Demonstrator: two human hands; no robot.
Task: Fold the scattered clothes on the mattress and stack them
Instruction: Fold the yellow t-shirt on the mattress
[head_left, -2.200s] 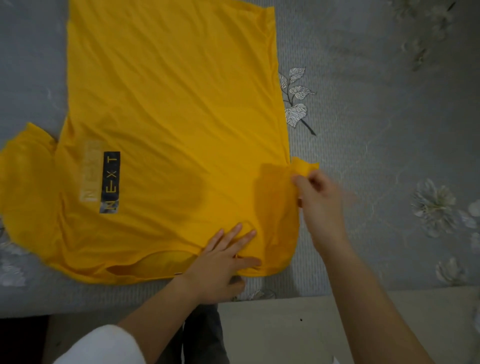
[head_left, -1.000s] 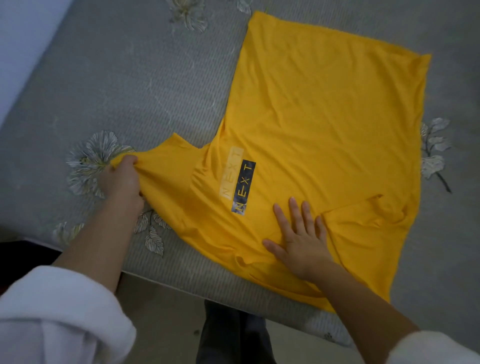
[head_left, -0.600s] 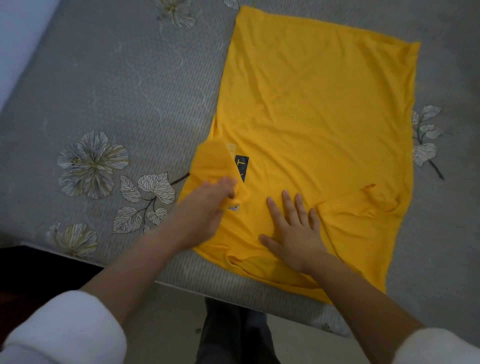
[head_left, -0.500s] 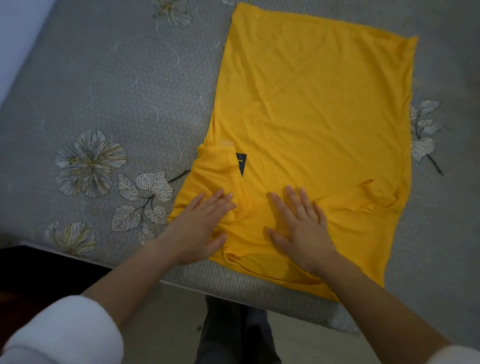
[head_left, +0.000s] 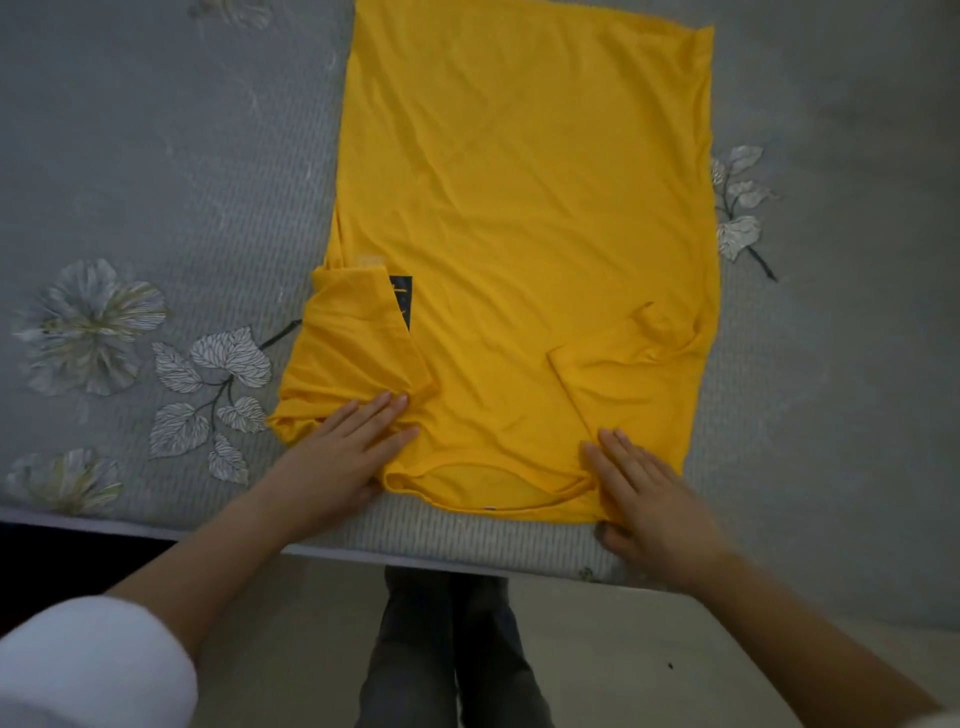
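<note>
At nine o'clock, bare grey floral mattress (head_left: 156, 156) is recorded. Left hand (head_left: 340, 457): laid flat, fingers spread, grasping nothing, pressed on the folded-in left sleeve (head_left: 358, 343). At centre, yellow T-shirt (head_left: 524, 208): spread flat, both sleeves turned inward, collar at six o'clock. Right hand (head_left: 649, 499): likewise flat and ungrasping, at the right shoulder. Lengthwise folds and stacking are judged outstanding; no other garments are seen.
</note>
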